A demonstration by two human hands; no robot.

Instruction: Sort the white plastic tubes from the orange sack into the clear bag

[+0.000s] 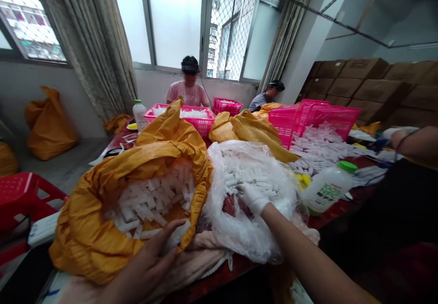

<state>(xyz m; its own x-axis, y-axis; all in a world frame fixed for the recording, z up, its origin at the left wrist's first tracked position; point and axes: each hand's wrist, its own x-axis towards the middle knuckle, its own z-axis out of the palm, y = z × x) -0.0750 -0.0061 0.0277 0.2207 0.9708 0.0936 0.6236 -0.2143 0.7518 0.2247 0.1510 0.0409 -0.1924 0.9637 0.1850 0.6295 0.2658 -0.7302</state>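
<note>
My left hand is bare and curls round a white plastic tube at the near rim of an orange woven sack. The sack's mouth is rolled open, and many short white tubes lie loose inside. My right hand, in a white glove, reaches into a clear plastic bag just right of the sack. Its fingers are drawn together at small white pieces in the bag. What sits between those fingertips is too small to make out. Dark red tabletop shows beside the glove.
A green-capped bottle stands right of the bag, near a heap of white pieces and pink baskets. Another pink basket is across the table. A co-worker's arm enters at right; two people sit behind. A red stool is left.
</note>
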